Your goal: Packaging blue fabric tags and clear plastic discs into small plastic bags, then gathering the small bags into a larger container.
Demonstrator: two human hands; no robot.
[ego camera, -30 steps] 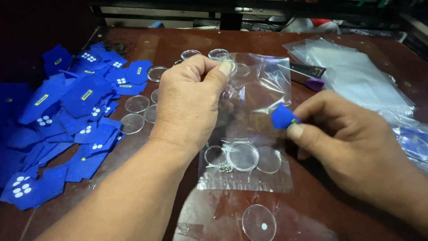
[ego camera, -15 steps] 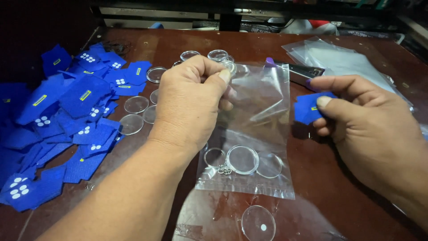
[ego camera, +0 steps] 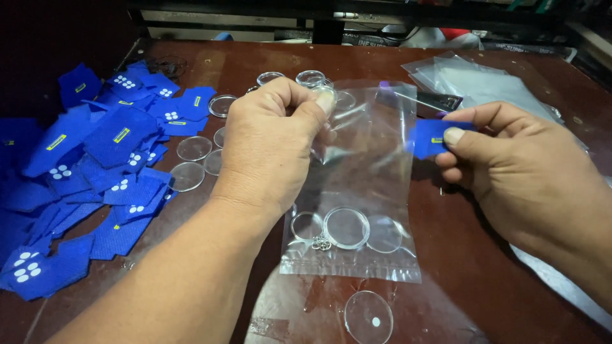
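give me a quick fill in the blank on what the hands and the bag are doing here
The left hand pinches the top of a clear plastic ____.
The right hand holds a small ____ patch.
Clear discs and a metal ring lie at the ____ of the bag.

Missing words: bag; blue; bottom

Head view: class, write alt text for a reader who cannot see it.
The left hand holds up a clear plastic bag with clear discs inside; the right hand pinches a small blue fabric piece beside it. Blue fabric pieces lie piled on the brown table.
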